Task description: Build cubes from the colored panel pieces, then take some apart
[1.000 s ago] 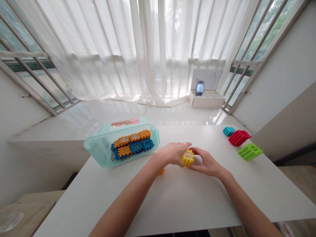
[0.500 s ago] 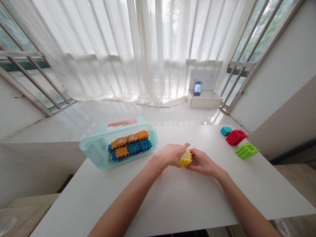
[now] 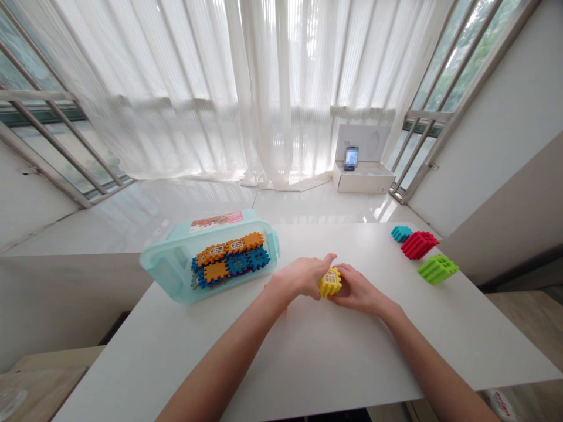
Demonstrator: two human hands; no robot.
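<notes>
Between my two hands is a stack of yellow interlocking building tiles (image 3: pixel 331 282), the top one with a white lattice window. My left hand (image 3: pixel 305 276) grips the stack from the left, its thumb side raised over the far edge. From the right, the fingers of my right hand (image 3: pixel 356 288) are closed against the yellow stack. An orange piece shows only as slivers at the edge of my left forearm, which hides the rest of it. All of this is low over the white table (image 3: pixel 334 357) or resting on it; I cannot tell which.
At left, a tipped pale-green plastic bin (image 3: pixel 165 275) holds orange and blue tiles (image 3: pixel 233 261). Teal (image 3: pixel 402 234), red (image 3: pixel 419 245) and green (image 3: pixel 438 269) tile stacks stand at the table's right side. An open white box (image 3: pixel 365 179) with a phone (image 3: pixel 350 158) sits on the sill.
Almost nothing differs. Both hands keep hold of the yellow stack in nearly the same place, and the whole view has shifted very slightly.
</notes>
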